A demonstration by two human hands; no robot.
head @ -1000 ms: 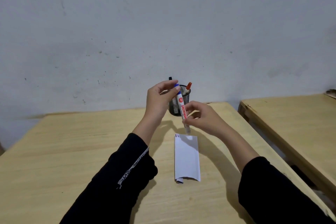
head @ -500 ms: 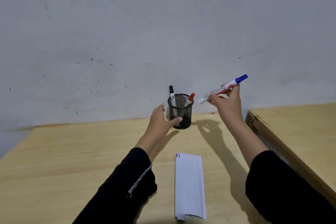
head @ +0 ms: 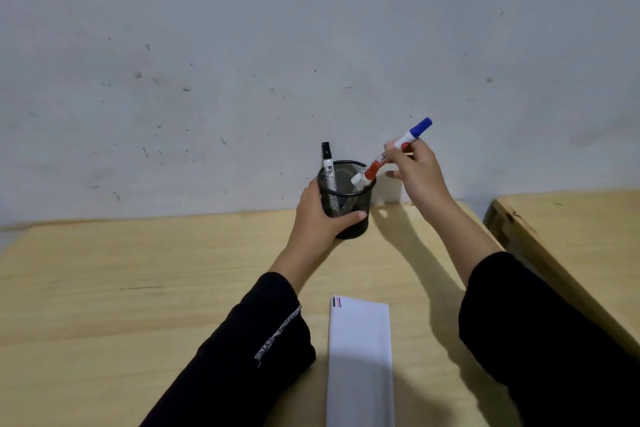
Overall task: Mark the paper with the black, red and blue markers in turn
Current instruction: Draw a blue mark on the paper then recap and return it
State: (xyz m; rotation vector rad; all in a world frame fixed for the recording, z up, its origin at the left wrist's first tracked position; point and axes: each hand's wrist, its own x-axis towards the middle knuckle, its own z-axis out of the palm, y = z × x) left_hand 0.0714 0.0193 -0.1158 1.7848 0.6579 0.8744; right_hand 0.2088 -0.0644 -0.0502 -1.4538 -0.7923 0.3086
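A black mesh pen cup point(head: 346, 208) stands at the table's far edge, and my left hand point(head: 317, 218) is wrapped around its left side. My right hand point(head: 417, 173) holds the capped blue marker point(head: 407, 139) tilted, its lower end over the cup's rim. The black marker point(head: 327, 165) stands upright in the cup. The red marker's cap point(head: 371, 170) shows at the cup's right rim, partly behind the blue marker. A folded white paper point(head: 360, 357) lies near me, with short black, red and blue lines point(head: 336, 302) at its far left corner.
The wooden table point(head: 138, 288) meets a grey-white wall point(head: 242, 62) right behind the cup. A second wooden table point(head: 571, 229) stands to the right across a narrow gap. My black sleeves cover both forearms.
My right hand has brought the blue marker down from the right until its lower end is over the cup. My left hand has closed around the cup.
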